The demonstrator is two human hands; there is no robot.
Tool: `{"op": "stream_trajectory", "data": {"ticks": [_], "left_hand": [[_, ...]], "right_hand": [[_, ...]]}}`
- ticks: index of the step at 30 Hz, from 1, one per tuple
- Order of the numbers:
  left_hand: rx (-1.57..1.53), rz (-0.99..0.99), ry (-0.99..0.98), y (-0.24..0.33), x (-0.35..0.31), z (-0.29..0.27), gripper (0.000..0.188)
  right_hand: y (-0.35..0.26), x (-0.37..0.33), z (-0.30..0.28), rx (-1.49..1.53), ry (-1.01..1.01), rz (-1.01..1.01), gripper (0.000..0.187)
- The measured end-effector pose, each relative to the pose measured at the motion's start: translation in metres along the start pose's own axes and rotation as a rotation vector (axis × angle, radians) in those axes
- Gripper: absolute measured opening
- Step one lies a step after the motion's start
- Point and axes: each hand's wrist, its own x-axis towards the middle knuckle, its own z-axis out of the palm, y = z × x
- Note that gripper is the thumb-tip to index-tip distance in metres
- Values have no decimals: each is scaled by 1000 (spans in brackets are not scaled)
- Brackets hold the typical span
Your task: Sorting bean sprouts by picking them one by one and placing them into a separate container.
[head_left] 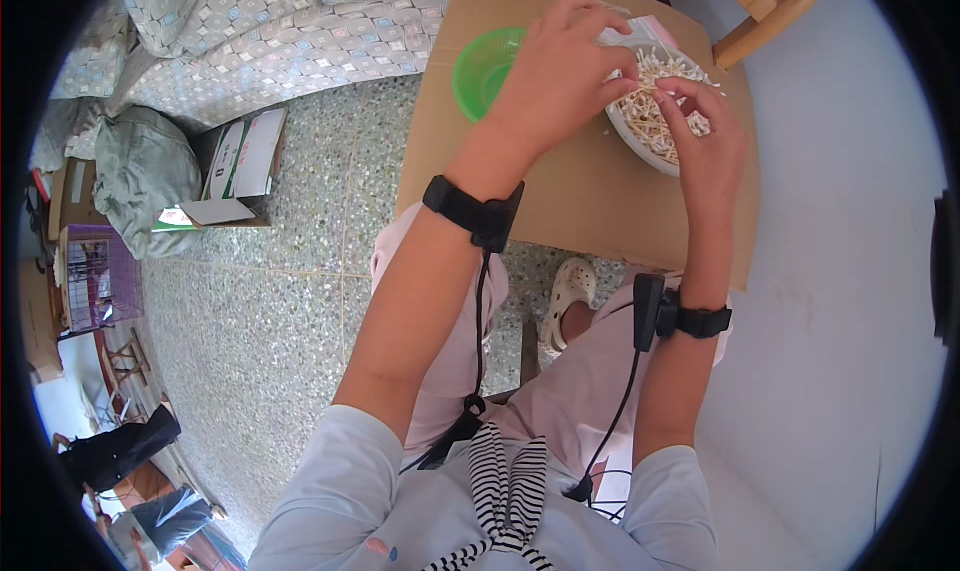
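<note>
A round white bowl heaped with cotton swabs stands on a sheet of brown cardboard. Over its left rim, my left hand is closed, thumb and forefinger pinched on what looks like a cotton swab. My right hand comes over the bowl's right side, its thumb and forefinger closed in a pinch close to the left fingertips, apparently on a cotton swab too. The fingers partly hide what they hold. Left of my left hand sits a green plastic basket, partly covered by that hand.
Behind the bowl lies a pale pink-and-white packet. A wooden chair stands at the far right by the white wall. Patterned fabric hangs at the far left, near an open carton and a grey-green sack.
</note>
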Motion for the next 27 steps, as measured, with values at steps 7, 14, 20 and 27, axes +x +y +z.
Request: {"op": "stream_trajectory", "data": {"ticks": [7, 14, 20, 27], "left_hand": [[-13, 60, -1, 3, 2, -1, 12], [-75, 69, -3, 8, 4, -1, 17], [-131, 43, 14, 10, 5, 4, 20], [-60, 59, 15, 10, 6, -3, 21]], "right_hand": [[-5, 2, 5, 412, 22, 144, 18], [-6, 3, 9, 473, -34, 86, 20], [-10, 2, 12, 531, 12, 87, 19], [-8, 1, 14, 478, 95, 111, 17]]}}
